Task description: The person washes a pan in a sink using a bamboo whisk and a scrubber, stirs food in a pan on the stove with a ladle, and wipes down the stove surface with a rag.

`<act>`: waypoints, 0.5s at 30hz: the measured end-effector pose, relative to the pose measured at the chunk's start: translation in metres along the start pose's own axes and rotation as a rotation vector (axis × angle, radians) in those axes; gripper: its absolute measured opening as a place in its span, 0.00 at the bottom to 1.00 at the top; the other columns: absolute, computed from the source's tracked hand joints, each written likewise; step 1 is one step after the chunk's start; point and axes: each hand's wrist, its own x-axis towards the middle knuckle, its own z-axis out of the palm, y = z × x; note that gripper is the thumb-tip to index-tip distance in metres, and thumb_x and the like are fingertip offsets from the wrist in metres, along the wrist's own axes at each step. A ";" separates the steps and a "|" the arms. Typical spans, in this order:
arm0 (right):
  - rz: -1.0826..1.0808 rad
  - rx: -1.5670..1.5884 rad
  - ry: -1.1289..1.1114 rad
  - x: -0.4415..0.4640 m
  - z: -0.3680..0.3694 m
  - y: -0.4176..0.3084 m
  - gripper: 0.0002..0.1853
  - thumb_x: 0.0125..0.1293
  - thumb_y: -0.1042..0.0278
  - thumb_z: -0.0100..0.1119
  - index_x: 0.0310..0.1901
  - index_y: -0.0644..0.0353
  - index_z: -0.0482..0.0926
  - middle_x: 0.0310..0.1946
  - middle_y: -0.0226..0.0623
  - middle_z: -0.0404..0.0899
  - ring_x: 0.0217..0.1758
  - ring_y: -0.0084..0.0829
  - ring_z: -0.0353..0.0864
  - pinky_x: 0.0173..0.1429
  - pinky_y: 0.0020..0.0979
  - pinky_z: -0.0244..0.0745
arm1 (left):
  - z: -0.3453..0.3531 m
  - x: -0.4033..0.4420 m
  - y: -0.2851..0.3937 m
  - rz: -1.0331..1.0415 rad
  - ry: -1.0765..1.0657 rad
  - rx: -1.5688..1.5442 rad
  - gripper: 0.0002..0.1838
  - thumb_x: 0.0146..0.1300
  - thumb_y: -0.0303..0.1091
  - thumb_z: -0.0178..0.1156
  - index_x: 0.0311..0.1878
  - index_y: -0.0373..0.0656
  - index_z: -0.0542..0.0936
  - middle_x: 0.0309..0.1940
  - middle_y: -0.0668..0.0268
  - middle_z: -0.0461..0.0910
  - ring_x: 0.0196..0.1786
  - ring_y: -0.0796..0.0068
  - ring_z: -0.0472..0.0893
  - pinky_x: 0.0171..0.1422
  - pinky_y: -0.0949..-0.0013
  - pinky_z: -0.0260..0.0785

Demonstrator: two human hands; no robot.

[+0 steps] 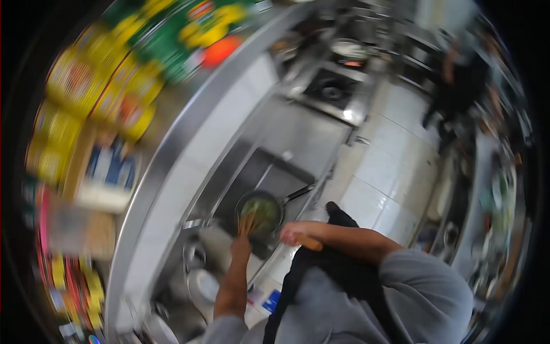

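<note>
The pan (278,217) is sitting in a dark recess (243,173) just beyond the left hand (241,247), with something green (264,208) lying inside it and its black handle (299,192) pointing away, up past the right hand (294,233). The left hand is gripping a bundle of thin sticks (248,223), fingers seemingly curled fully round it, and the tips are reaching into the pan. The right hand is clenching a brown piece (310,243) near the apron (301,268), just beside the pan; blur is making that piece hard to identify. Close by the left forearm, a white bowl (203,285) is standing. Farther ahead of both grips, a stove (329,92) is showing; well off to their left, yellow cans (74,80) are standing, and far to their right another person (467,74) is standing.
</note>
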 end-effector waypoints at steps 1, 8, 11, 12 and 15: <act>0.306 0.633 0.134 0.003 0.003 -0.017 0.14 0.71 0.70 0.52 0.25 0.53 0.66 0.17 0.20 0.59 0.16 0.15 0.62 0.19 0.21 0.61 | 0.004 0.003 0.001 -0.086 -0.018 -0.077 0.22 0.67 0.40 0.58 0.63 0.48 0.73 0.37 0.47 0.84 0.42 0.44 0.84 0.45 0.43 0.76; 0.603 1.088 0.498 0.011 0.054 -0.101 0.12 0.74 0.72 0.49 0.29 0.51 0.65 0.18 0.17 0.59 0.13 0.10 0.57 0.17 0.16 0.59 | 0.004 -0.020 0.034 -0.103 -0.086 -0.160 0.27 0.71 0.42 0.53 0.72 0.52 0.66 0.43 0.43 0.82 0.46 0.41 0.84 0.51 0.43 0.76; 0.616 1.026 0.556 0.020 0.055 -0.111 0.12 0.74 0.72 0.49 0.29 0.51 0.65 0.18 0.17 0.59 0.14 0.10 0.58 0.17 0.16 0.59 | 0.013 -0.008 0.035 -0.237 -0.077 -0.327 0.31 0.71 0.41 0.52 0.77 0.55 0.59 0.48 0.42 0.81 0.48 0.40 0.84 0.51 0.43 0.76; 0.626 1.023 0.556 0.022 0.058 -0.116 0.12 0.74 0.72 0.49 0.29 0.51 0.65 0.18 0.17 0.59 0.14 0.10 0.58 0.17 0.16 0.59 | 0.013 -0.010 0.045 -0.144 -0.090 -0.387 0.32 0.71 0.41 0.52 0.77 0.57 0.58 0.47 0.42 0.81 0.48 0.41 0.84 0.51 0.42 0.76; 0.693 0.944 0.601 0.023 0.062 -0.120 0.17 0.72 0.70 0.46 0.22 0.49 0.61 0.14 0.18 0.57 0.13 0.13 0.57 0.20 0.20 0.60 | 0.003 -0.009 0.047 -0.164 -0.085 -0.260 0.33 0.70 0.41 0.53 0.76 0.56 0.59 0.46 0.41 0.82 0.48 0.38 0.83 0.54 0.42 0.74</act>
